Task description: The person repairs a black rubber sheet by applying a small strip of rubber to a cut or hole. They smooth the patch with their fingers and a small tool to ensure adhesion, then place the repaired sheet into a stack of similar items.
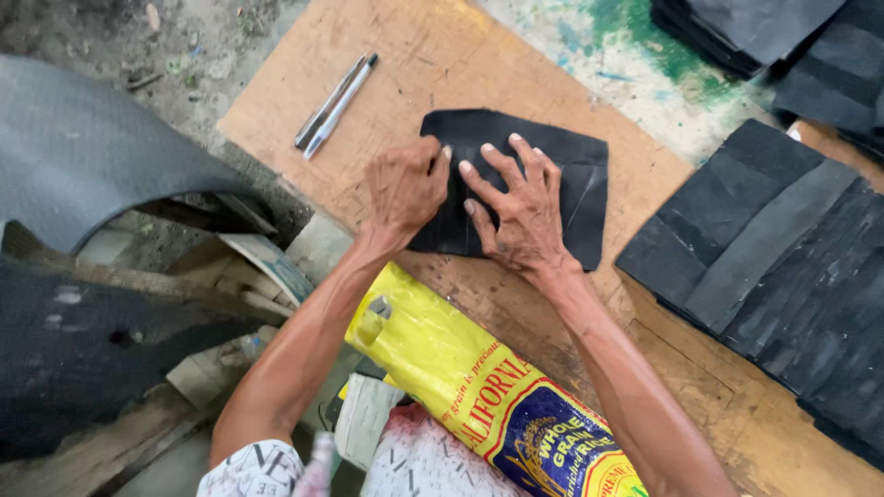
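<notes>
Both hands flat on black sheet (516, 184), left hand (405, 189) fingers curled, right hand (520, 207) fingers spread, yellow sack (442, 354) below

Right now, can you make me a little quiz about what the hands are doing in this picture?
1. True or false: both hands rest on the black sheet.
2. Which lies on the wooden board above the left hand? A) two pens B) scissors C) a hammer
3. Fill in: the right hand has its fingers ____ flat on the sheet.

Key
1. True. The left hand is curled at the sheet's left edge, and the right hand presses on its middle.
2. A. The two pens lie side by side.
3. Spread.
</notes>
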